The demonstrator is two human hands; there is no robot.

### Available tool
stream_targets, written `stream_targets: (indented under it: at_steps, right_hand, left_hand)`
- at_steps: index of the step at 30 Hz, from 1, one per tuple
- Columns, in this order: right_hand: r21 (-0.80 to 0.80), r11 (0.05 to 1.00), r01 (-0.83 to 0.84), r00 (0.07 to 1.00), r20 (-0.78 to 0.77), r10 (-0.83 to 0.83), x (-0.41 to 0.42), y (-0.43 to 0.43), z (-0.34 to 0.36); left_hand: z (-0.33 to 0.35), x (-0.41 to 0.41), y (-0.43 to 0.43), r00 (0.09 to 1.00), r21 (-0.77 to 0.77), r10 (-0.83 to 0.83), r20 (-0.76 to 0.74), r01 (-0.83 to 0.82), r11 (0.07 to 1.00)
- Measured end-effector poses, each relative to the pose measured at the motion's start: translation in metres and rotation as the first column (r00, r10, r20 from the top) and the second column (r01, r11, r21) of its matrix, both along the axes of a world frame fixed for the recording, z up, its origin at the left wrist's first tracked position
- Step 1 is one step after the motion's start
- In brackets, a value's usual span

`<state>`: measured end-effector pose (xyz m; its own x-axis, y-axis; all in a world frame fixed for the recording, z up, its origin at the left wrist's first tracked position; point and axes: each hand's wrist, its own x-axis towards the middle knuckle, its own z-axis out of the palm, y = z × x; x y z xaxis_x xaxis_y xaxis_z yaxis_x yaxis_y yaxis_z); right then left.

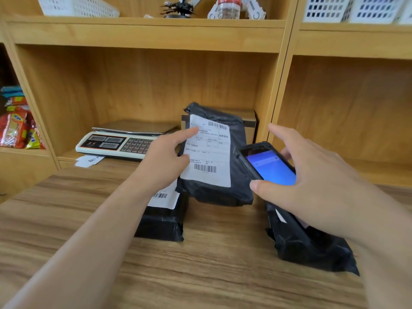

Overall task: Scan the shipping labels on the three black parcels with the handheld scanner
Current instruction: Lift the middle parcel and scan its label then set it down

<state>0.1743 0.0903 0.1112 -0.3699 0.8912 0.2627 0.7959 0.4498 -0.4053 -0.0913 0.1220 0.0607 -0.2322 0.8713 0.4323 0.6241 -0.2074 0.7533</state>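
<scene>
My left hand [165,159] grips the left edge of a black parcel [236,179] and holds it tilted up above the wooden table, its white shipping label [209,152] with barcodes facing me. My right hand [312,181] holds the handheld scanner [267,166], a black device with a lit blue screen, close to the label's right side. A second black parcel [162,221] lies flat under my left forearm, with part of its label [165,198] showing. The third black parcel [310,244] lies on the table below my right hand, its label mostly hidden.
A white electronic scale [120,141] sits in the shelf bay behind, with a paper slip [89,161] in front of it. A brown box [249,123] stands behind the raised parcel. Snack packets [17,128] fill the left bay. White baskets [78,5] and a bottle [228,6] stand on the upper shelf.
</scene>
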Motion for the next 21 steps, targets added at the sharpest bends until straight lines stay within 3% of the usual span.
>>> stream_targets:
  at_steps: [5, 12, 21]
  right_hand:
    - [-0.001, 1.000, 0.005, 1.000, -0.005, -0.005, 0.003, 0.001, 0.002]
    - [0.002, 1.000, 0.003, 1.000, -0.004, -0.003, 0.005, 0.004, 0.001]
    - [0.009, 1.000, 0.003, 1.000, -0.004, -0.003, 0.005, 0.006, 0.001]
  left_hand:
    - [-0.014, 0.004, 0.008, 0.997, -0.159, -0.042, 0.069, 0.052, 0.986]
    - [-0.018, 0.010, 0.009, 0.969, -0.252, -0.054, 0.241, 0.116, 0.961]
    - [-0.028, 0.012, 0.015, 0.964, -0.325, -0.025, 0.266, 0.114, 0.939]
